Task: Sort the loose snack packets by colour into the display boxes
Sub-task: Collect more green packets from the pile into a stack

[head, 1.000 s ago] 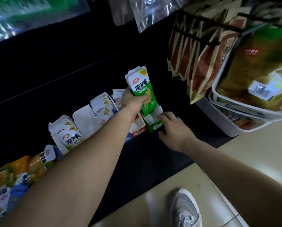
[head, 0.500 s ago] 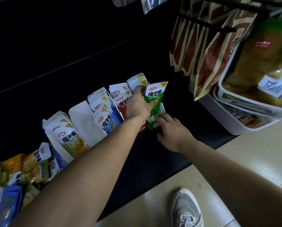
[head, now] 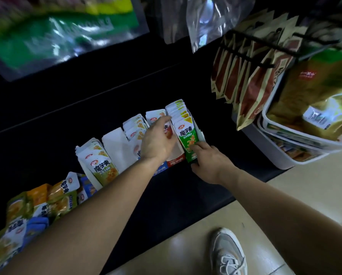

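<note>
A row of display boxes stands on the black shelf [head: 176, 195]. The green packet [head: 187, 133] stands upright at the front of the green display box [head: 192, 158], ahead of several like packets. My right hand [head: 211, 163] grips that box's front, its fingers touching the packet's lower edge. Over the red display box [head: 175, 162] hovers my left hand [head: 158, 139], fingers relaxed and holding nothing. Its arm partly hides the blue display box [head: 160, 169]. A loose pile of mixed packets [head: 37, 205] lies at the far left.
A white empty box [head: 117, 147] and an olive-packet box [head: 101, 165] stand left of the blue one. White tubs [head: 281, 155] of large snack bags sit at the right. Brown-red packets [head: 251, 82] hang on a rack. Large bags hang above. My shoe [head: 228, 253] is on the tiled floor.
My left hand lowered the green packet into the green box and let go of it, then shifted left over the red box. My right hand stayed at the box's front.
</note>
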Available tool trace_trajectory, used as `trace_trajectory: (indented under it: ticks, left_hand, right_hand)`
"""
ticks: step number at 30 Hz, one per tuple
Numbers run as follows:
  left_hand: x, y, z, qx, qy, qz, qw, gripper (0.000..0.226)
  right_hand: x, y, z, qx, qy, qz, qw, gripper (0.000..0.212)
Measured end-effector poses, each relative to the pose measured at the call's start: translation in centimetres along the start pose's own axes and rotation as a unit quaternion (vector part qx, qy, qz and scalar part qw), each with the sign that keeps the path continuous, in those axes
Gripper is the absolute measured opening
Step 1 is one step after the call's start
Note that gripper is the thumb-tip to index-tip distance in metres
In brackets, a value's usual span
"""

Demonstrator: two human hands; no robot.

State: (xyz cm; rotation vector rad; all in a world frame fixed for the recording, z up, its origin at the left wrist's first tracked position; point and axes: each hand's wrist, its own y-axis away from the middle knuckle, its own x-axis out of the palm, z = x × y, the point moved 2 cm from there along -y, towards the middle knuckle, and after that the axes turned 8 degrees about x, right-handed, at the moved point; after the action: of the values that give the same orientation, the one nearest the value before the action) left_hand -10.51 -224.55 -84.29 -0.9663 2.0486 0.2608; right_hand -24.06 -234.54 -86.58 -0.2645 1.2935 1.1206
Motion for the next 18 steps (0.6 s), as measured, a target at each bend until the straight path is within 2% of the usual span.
trace_trajectory:
  ticks: [4,7,12,18]
  left_hand:
    - [-5.5,4.0,1.0,-0.024,-0.032,0.075,0.996,0.047]
    - [-11.4,7.7,1.1,-0.057,-0.051,0.100,0.992,0.048]
    - [-21.6,15.0,1.3,-0.101,-0.040,0.064,0.992,0.045]
    - [-29.0,26.0,5.7,-0.161,-0.056,0.034,0.985,0.041]
  right_hand:
    - [-3.1,3.1,3.9,-0.023,0.012,-0.012,1.000,0.059]
    - [-5.9,6.4,8.3,-0.053,0.038,-0.022,0.998,0.058]
    - [-9.0,13.2,16.7,-0.122,0.097,-0.002,0.988,0.057]
    - [-6.9,19.4,26.0,-0.205,0.186,0.040,0.960,0.044]
